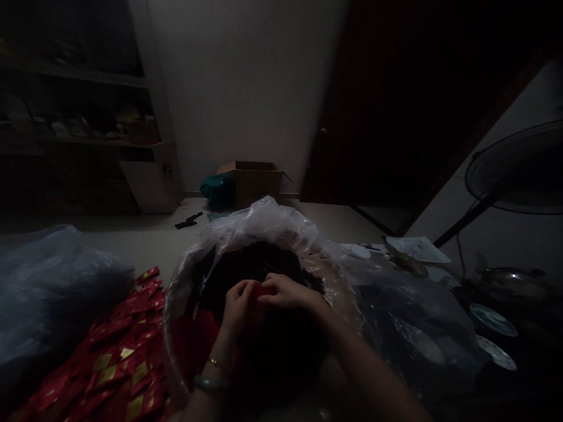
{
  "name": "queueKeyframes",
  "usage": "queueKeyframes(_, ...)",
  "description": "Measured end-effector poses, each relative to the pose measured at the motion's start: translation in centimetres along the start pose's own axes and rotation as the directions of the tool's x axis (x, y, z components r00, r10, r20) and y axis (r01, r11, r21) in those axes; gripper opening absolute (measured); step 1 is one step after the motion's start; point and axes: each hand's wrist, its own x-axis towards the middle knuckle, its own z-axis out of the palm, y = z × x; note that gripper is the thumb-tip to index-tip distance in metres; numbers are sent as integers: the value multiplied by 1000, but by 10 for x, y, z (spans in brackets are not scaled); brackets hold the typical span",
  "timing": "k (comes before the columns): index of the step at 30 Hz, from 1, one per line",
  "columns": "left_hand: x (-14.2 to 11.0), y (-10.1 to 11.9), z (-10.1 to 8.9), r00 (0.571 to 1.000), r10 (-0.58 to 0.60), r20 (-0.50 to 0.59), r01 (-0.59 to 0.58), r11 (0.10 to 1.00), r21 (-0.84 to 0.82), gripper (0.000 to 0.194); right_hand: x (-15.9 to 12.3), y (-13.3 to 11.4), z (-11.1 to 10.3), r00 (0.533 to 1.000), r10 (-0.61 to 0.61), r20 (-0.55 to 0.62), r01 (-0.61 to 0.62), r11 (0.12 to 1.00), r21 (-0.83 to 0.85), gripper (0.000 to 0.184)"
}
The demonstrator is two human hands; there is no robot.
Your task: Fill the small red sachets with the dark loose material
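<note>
Both my hands meet over a wide round container (171, 334) lined with clear plastic (268, 217). Between them is a small red packet (261, 291). My left hand (237, 305) pinches its left side, and my right hand (284, 291) is closed on its right side. Dark material (250, 258), too dim to make out, fills much of the container. More red (196, 334) shows inside at the left, below my left hand. Outside, a heap of red packets with gold patches (127, 357) lies to the left.
A large clear plastic bag (57, 293) stands at the far left. Ahead are a cardboard box (257, 181) and a teal bag (219, 190) on the floor. At right are plastic sheeting (413, 322), a patterned plate (493, 320) and a standing fan (519, 170). The room is dim.
</note>
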Motion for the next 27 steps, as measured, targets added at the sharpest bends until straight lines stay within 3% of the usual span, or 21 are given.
queueKeyframes(5, 0, 1, 0, 1000, -27, 7, 28, 997, -67, 29, 6, 3, 2, 1000, -4, -17, 4, 1000, -7, 20)
queueKeyframes(9, 0, 6, 1, 997, -69, 27, 71, 994, -86, 36, 8, 9, 5, 956, 85, -281, -50, 990, 129, 5)
queueKeyframes(12, -2, 7, 2, 990, -118, 79, 123, 991, -61, 40, 10, 14, 8, 901, 184, -394, -56, 947, 316, 17)
queueKeyframes(17, -5, 5, 5, 987, -161, 7, 161, 983, -93, 37, 13, 21, 13, 856, 349, -382, -152, 875, 460, 16)
queueKeyframes(21, -6, 7, 6, 986, -165, 3, 164, 975, -152, 37, 14, 21, 16, 858, 362, -364, -149, 854, 499, 17)
queueKeyframes(24, -6, 13, 5, 989, -105, 101, 115, 989, -94, 42, 13, 19, 14, 856, 324, -404, -85, 857, 509, 15)
queueKeyframes(27, -8, 18, 5, 960, -126, 249, 129, 992, 6, 48, 9, 14, 11, 836, 273, -476, -14, 877, 480, 14)
